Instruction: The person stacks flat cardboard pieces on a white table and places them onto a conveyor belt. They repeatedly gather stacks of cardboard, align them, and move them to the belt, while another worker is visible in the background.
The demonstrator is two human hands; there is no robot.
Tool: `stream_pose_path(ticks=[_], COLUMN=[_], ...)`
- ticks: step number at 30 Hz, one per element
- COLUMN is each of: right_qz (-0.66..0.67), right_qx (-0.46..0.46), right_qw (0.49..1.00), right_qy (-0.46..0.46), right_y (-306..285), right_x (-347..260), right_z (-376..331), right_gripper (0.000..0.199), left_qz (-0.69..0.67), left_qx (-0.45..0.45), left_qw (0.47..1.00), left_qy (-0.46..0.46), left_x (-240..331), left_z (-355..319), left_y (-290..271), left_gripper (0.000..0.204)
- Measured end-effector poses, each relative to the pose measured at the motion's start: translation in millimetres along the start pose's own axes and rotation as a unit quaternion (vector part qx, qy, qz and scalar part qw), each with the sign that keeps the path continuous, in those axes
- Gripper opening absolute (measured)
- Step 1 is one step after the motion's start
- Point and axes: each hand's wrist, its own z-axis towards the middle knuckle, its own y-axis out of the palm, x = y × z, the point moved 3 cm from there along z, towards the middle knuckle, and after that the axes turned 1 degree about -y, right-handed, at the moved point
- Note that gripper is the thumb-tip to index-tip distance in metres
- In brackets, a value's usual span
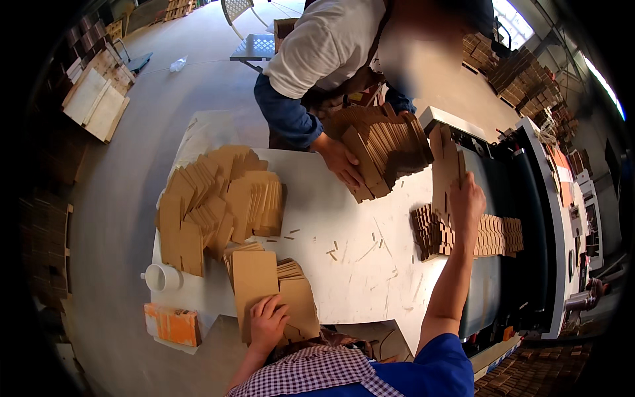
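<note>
Left hand [268, 319]: we're open-fingered, seemingly steadying cardboard blanks [255, 272]
Right hand [468, 197]: we're gripping a cardboard panel [443, 171], edge-held, likely for control

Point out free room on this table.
On the white table, the middle is free but for scraps, between the near cardboard stack under the left hand and the notched cardboard row. A narrower patch lies between the white mug and that stack. Crowded: left side, under fanned cardboard pieces; far edge, at the co-worker's cardboard bundle.
</note>
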Motion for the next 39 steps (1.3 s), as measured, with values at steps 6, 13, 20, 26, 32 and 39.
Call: stream_pose_path(ticks=[6, 13, 20, 26, 32, 39], right_qz=[0.115, 0.119, 0.115, 0.126, 0.195, 0.461], right_qx=[0.135, -0.076, -0.131, -0.190, -0.178, -0.160], right_qw=[0.984, 0.990, 0.982, 0.971, 0.964, 0.855], right_qy=[0.013, -0.020, -0.074, -0.076, 0.010, -0.177], right_y=[-99.1, 9.0, 87.6, 176.2, 217.1, 59.6], right_x=[6.2, 35.2, -31.2, -35.4, 7.3, -165.8], right_z=[-70.4, 22.8, -3.9, 6.8, -11.5, -193.0], right_gripper=[0.036, 0.032, 0.031, 0.046, 0.078, 0.017], left_qz=[-0.019, -0.023, -0.019, -0.018, -0.033, -0.069], left_qx=[-0.007, -0.002, -0.008, 0.009, 0.045, 0.072], left_qw=[1.000, 1.000, 1.000, 1.000, 0.998, 0.995], left_qy=[-0.014, 0.006, 0.001, 0.007, -0.007, -0.023], left_x=[-0.9, 2.7, 2.4, -1.2, -7.3, -22.6], left_z=[-1.8, 4.0, 4.2, 1.3, 1.2, -7.5], left_y=[-1.3, -3.8, -6.5, -10.0, -17.8, -40.3], left_gripper=[0.028, 0.027, 0.024, 0.021, 0.019, 0.027])
